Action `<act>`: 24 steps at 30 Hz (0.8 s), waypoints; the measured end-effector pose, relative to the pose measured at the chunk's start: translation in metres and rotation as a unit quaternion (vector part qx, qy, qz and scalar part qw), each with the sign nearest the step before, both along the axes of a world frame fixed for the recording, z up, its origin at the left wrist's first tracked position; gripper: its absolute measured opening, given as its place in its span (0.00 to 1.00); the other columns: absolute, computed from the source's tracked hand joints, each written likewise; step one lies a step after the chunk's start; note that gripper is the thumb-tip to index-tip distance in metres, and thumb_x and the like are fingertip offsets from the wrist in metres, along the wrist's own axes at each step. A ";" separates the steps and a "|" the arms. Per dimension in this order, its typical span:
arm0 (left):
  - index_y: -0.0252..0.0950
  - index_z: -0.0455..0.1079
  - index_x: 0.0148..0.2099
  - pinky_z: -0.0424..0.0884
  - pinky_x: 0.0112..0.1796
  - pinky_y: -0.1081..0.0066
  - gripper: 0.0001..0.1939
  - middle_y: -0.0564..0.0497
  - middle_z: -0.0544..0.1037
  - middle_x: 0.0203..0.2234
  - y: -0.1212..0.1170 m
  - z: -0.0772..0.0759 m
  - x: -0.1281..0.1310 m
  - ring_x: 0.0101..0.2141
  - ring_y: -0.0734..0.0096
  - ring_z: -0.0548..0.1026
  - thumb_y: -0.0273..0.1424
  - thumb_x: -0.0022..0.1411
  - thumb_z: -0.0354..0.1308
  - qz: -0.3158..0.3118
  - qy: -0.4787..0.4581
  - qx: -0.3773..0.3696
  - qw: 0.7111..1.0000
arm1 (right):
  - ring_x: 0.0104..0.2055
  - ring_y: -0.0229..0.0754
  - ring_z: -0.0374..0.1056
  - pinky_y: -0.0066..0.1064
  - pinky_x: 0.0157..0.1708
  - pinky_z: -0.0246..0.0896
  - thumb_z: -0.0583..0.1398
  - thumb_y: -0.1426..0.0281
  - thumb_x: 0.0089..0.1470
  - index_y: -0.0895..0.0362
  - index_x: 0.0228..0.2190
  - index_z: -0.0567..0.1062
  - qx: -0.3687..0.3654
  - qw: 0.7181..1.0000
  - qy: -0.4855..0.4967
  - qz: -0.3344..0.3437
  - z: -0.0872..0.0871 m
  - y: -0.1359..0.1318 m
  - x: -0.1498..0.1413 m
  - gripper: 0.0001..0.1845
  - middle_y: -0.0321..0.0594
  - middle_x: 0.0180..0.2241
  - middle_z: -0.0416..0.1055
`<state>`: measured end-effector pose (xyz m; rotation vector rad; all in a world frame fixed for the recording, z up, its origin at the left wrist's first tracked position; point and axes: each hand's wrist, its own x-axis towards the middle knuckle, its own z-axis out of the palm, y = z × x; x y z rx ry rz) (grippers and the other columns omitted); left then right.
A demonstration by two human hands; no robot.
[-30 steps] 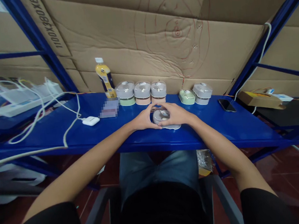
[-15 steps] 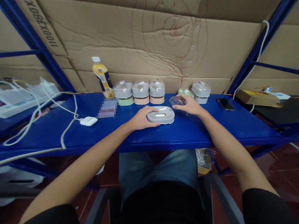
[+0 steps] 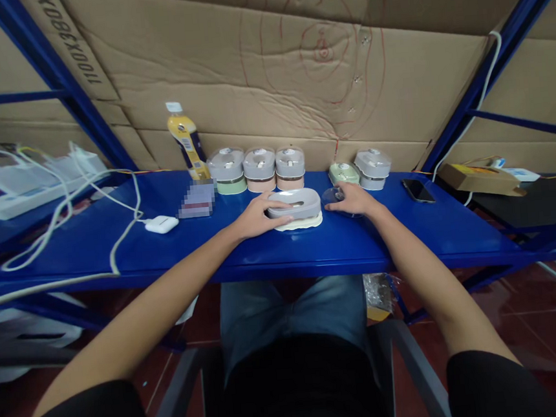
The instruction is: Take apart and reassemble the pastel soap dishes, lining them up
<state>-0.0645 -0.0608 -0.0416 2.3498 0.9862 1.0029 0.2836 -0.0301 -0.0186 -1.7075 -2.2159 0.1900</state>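
Observation:
My left hand (image 3: 254, 217) grips the left end of a grey oval box (image 3: 307, 210), thumb and fingers on its rim and side. Its lidless top has an oval hollow with a slot in it. A cream wavy-edged base (image 3: 303, 224) shows beneath the box, on the table. To the right, my right hand (image 3: 356, 199) holds a clear plastic lid (image 3: 331, 196) low over the tabletop; the fingers partly hide it. Just behind that hand sit a small green box (image 3: 344, 174) and a grey box with a clear lid (image 3: 373, 166).
On the blue table (image 3: 243, 254), several two-tier boxes with clear lids (image 3: 259, 165) line the back beside a yellow bottle (image 3: 186, 142). A blurred card (image 3: 198, 200), a white case on a cable (image 3: 161, 224) and a power strip (image 3: 18, 195) are left. A phone (image 3: 418, 190) lies right.
Both hands were around the lidded box. My right hand has taken the clear lid off and carried it right, then lower. The box in my left hand has risen slightly, exposing the cream base.

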 end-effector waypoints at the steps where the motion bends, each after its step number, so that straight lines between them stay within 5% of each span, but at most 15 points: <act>1: 0.41 0.88 0.54 0.72 0.66 0.43 0.32 0.41 0.82 0.53 0.002 0.001 -0.003 0.55 0.43 0.80 0.60 0.61 0.71 0.011 -0.012 0.002 1.000 | 0.63 0.71 0.77 0.59 0.63 0.73 0.73 0.44 0.50 0.63 0.65 0.77 0.000 1.000 -0.004 0.006 -0.001 0.000 0.001 0.51 0.62 0.60 0.81; 9: 0.38 0.87 0.51 0.75 0.61 0.44 0.32 0.39 0.82 0.51 0.027 0.004 -0.044 0.52 0.43 0.80 0.59 0.59 0.72 0.159 0.018 -0.021 0.987 | 0.70 0.73 0.71 0.57 0.67 0.70 0.76 0.41 0.49 0.63 0.71 0.72 -0.029 0.999 -0.013 0.009 -0.001 0.003 0.010 0.60 0.65 0.68 0.74; 15: 0.39 0.87 0.46 0.75 0.61 0.47 0.25 0.41 0.82 0.47 0.035 -0.001 -0.045 0.51 0.44 0.81 0.53 0.55 0.77 0.178 0.038 -0.040 0.983 | 0.63 0.74 0.77 0.61 0.61 0.73 0.78 0.46 0.46 0.58 0.67 0.78 -0.023 1.000 -0.007 0.013 0.004 0.003 0.014 0.53 0.60 0.61 0.81; 19: 0.39 0.86 0.47 0.75 0.60 0.45 0.26 0.42 0.83 0.48 0.029 0.002 -0.041 0.53 0.43 0.80 0.54 0.58 0.75 0.160 0.010 -0.025 0.987 | 0.61 0.73 0.78 0.59 0.61 0.74 0.77 0.46 0.46 0.62 0.67 0.78 -0.019 1.000 -0.001 0.000 0.005 0.002 0.013 0.54 0.62 0.58 0.82; 24: 0.40 0.83 0.57 0.70 0.67 0.46 0.31 0.41 0.82 0.59 0.007 0.008 -0.017 0.61 0.44 0.79 0.57 0.63 0.71 0.032 -0.016 0.030 0.999 | 0.66 0.73 0.75 0.64 0.67 0.70 0.75 0.44 0.47 0.61 0.67 0.77 0.067 0.994 0.082 0.001 0.009 -0.004 0.009 0.54 0.63 0.65 0.78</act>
